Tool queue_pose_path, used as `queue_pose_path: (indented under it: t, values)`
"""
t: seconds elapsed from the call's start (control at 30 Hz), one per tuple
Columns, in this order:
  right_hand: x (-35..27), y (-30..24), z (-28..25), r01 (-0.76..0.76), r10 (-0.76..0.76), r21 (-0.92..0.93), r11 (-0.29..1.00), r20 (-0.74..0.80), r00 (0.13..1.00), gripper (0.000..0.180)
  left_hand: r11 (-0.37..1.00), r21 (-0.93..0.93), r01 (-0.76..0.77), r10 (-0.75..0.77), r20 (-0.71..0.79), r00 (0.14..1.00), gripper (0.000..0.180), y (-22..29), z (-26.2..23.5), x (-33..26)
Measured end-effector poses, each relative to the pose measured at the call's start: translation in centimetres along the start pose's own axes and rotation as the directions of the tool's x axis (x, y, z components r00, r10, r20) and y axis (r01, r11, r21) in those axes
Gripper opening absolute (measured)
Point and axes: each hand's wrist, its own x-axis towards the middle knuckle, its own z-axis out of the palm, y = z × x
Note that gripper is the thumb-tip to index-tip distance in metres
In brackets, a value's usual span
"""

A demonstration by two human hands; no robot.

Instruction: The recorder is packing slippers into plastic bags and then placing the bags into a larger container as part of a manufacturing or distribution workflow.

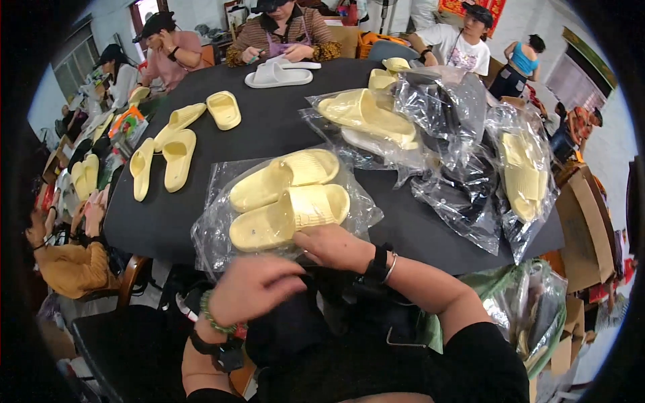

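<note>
A pair of pale yellow slippers (285, 178) lies side by side in a clear plastic bag (366, 208) on the dark table in front of me. At the near edge of the closer slipper (262, 228), my right hand (336, 247) is closed, its fingers bent over the side through the plastic. My left hand (252, 289) hovers just short of the bag's near edge, slightly blurred, fingers stretched out and nothing in them.
Loose yellow slippers (178, 158) lie on the table (269, 121) to the left. Bagged slippers (376, 117) and black bagged ones (457, 195) pile up at right. Across sits a person (285, 33) with white slippers (279, 72). A green sack (537, 302) stands at lower right.
</note>
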Motion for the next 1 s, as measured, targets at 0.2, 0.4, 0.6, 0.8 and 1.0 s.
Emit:
queue_pose_path:
  t: [0.2, 0.4, 0.6, 0.8, 1.0]
  values:
    - [1.6, -2.8, -1.6, -0.083, 0.091, 0.217, 0.973, -0.028, 0.995, 0.025, 0.729, 0.560, 0.393, 0.159, -0.697, 0.699, 0.045, -13.5, -5.7, -2.0]
    - [-0.7, 0.8, -7.7, -0.153, 0.172, 0.079, 0.985, -0.401, 0.900, 0.034, 0.575, -0.549, 0.607, -0.818, -0.365, 0.444, 0.050, -14.6, -7.4, -0.5]
    - [-5.8, 3.1, -5.7, -0.304, 0.314, -0.216, 0.928, 0.014, 0.949, 0.083, 0.502, -0.799, 0.331, -0.719, -0.174, 0.672, 0.043, -18.1, -9.0, -0.3]
    - [-8.2, 1.6, -3.4, -0.428, 0.479, -0.305, 0.851, 0.117, 0.870, 0.098, 0.595, -0.768, 0.236, -0.622, -0.254, 0.741, 0.060, -16.6, -10.9, 5.2]
    - [-7.2, 3.7, -6.0, -0.642, 0.657, 0.140, 0.753, -0.179, 0.732, 0.075, 0.700, -0.692, 0.178, -0.481, -0.272, 0.834, 0.064, -13.6, -11.3, 7.8]
